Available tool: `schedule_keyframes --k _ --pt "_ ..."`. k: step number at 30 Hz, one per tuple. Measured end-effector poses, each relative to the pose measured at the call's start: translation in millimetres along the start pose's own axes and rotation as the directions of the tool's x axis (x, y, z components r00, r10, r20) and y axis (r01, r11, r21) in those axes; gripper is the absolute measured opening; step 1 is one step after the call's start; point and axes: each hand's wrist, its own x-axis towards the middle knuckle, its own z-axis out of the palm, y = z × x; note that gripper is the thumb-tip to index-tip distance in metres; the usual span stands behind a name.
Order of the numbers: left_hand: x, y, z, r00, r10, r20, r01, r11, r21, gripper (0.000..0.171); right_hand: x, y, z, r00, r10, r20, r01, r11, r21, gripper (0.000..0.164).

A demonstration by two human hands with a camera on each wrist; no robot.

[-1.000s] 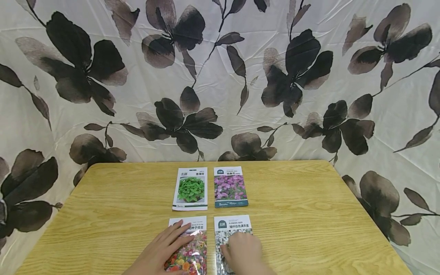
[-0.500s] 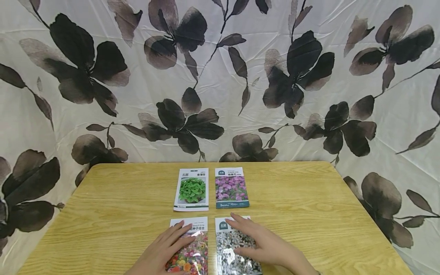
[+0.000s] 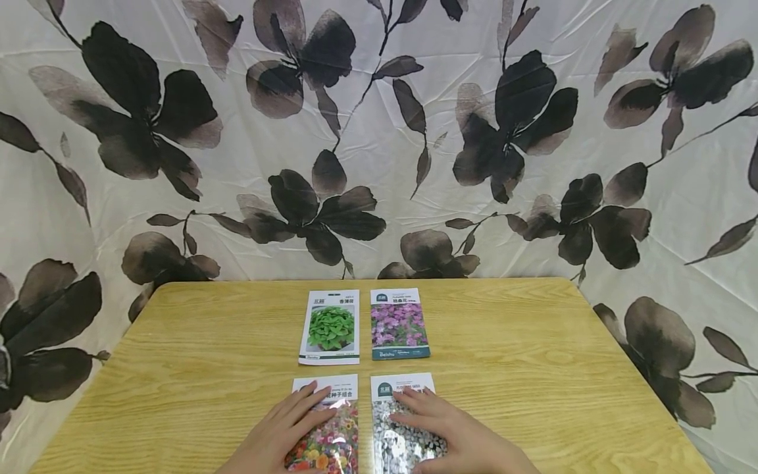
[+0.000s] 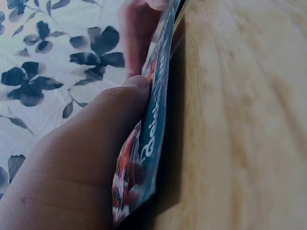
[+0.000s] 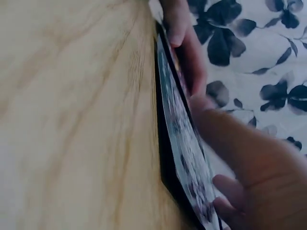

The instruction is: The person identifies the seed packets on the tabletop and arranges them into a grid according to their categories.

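Note:
Two seed packets lie side by side near the table's front. On the left one, a packet with mixed colourful flowers (image 3: 337,438), my left hand (image 3: 278,431) rests with its fingers stretched over the upper left part. In the left wrist view its thumb lies along the packet's blue bottom strip (image 4: 156,115). My right hand (image 3: 462,431) lies on the white-flower seed packet (image 3: 393,444), fingers spread across its right side and title. The right wrist view shows this packet (image 5: 184,139) edge-on, close to the wood, with the right hand (image 5: 254,148) over it.
Farther back lie a seed packet with green leaves (image 3: 330,328) and one with purple flowers (image 3: 399,324), forming a second row. The wooden table (image 3: 521,342) ends at a flower-printed cloth (image 3: 414,217) hanging behind it.
My right hand, bent over the white-flower packet a second ago, has swung right and flattened, then settled with its fingers spread across it. The left hand has stayed in place.

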Motion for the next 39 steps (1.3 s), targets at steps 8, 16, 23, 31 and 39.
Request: schedule_keyframes --k 8,16,23,31,39 --pt "-0.6 -0.6 0.6 1.000 -0.018 0.013 0.018 1.000 -0.014 0.079 0.1 10.0 10.3 0.967 -0.221 -0.126 0.183 0.948 -0.260 0.062" --pt "-2.2 -3.3 1.7 0.999 0.029 -0.014 -0.029 1.000 0.010 0.082 2.2 14.5 14.8 0.943 -0.282 -0.176 0.211 0.917 -0.338 0.062" --pt "-3.9 -5.5 2.9 1.000 0.009 -0.001 -0.009 1.000 -0.012 0.082 1.8 14.8 17.0 0.940 -0.284 -0.189 0.213 0.921 -0.325 0.060" --pt "-2.9 -5.7 3.3 1.000 -0.022 0.010 0.023 1.000 -0.022 0.083 7.3 13.6 14.0 0.897 -0.347 -0.273 0.254 0.911 -0.324 0.059" --pt "-5.1 -7.5 5.4 1.000 0.014 -0.008 -0.014 0.999 -0.052 0.082 10.3 14.8 -4.4 0.787 -0.442 -0.431 0.266 0.872 -0.410 0.043"
